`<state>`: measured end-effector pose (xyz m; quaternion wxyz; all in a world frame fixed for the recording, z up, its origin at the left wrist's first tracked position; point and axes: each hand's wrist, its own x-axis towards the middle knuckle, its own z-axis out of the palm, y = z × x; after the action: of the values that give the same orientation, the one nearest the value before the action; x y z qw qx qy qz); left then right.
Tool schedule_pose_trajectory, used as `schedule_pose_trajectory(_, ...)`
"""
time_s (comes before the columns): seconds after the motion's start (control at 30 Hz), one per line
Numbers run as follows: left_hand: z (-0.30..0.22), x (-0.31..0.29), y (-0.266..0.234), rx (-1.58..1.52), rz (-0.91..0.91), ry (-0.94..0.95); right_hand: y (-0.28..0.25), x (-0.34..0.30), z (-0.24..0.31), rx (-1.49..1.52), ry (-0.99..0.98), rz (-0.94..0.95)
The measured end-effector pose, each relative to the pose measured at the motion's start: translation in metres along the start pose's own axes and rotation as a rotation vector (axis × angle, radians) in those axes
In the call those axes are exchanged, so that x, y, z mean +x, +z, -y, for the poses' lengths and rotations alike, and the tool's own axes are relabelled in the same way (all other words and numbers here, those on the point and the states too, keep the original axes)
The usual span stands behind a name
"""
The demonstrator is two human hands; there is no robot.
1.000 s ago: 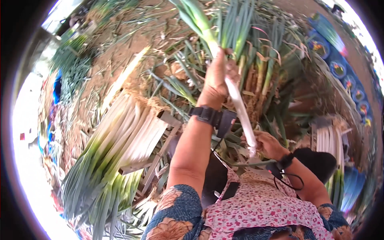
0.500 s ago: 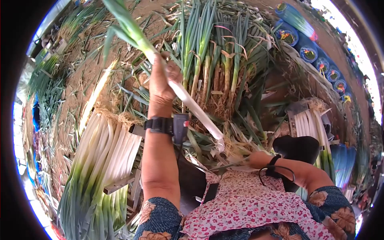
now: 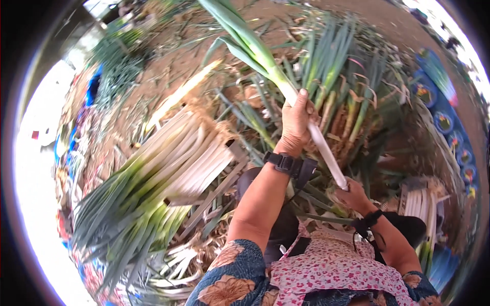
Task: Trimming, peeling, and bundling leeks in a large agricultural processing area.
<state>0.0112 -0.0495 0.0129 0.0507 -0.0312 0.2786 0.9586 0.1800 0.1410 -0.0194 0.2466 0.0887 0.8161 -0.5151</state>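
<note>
A long green onion runs slantwise before me, its green leaves up at the far left and its bare white stem down toward the right. My left hand is closed around the stem's upper part, just below the leaves. At the stem's lower end my right hand is closed, fingers bent against the tip; its fingertips are partly hidden. Beyond both hands lies a heap of unpeeled green onions with brown, soiled stems and roots. To my left, peeled green onions rest side by side on a wooden rack.
At the right, more white-stemmed green onions stand in a holder. Farther right lies a row of blue wrapped bundles. Loose leaves and peelings litter the ground. A flowered apron covers my lap.
My view has swung left, so things sit farther right. The right hand has come up to the stem's lower end, where the roots and loose peel seen before no longer show.
</note>
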Motion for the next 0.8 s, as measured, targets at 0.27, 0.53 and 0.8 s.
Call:
schedule_pose_trajectory(0.27,-0.101,-0.048,-0.011,0.016,-0.244,0.318,-0.008,-0.008,-0.094,0.026,-0.12,0.005)
schedule_pose_trajectory(0.53,-0.308,-0.128,-0.026,0.444,-0.509,0.797,-0.064,0.006,-0.135,-0.622,-0.4,-0.137)
schedule_pose_trajectory(0.8,-0.41,-0.219,-0.198,1.368,-0.657,0.899,-0.061,0.02,-0.117,-0.593,-0.145,-0.181)
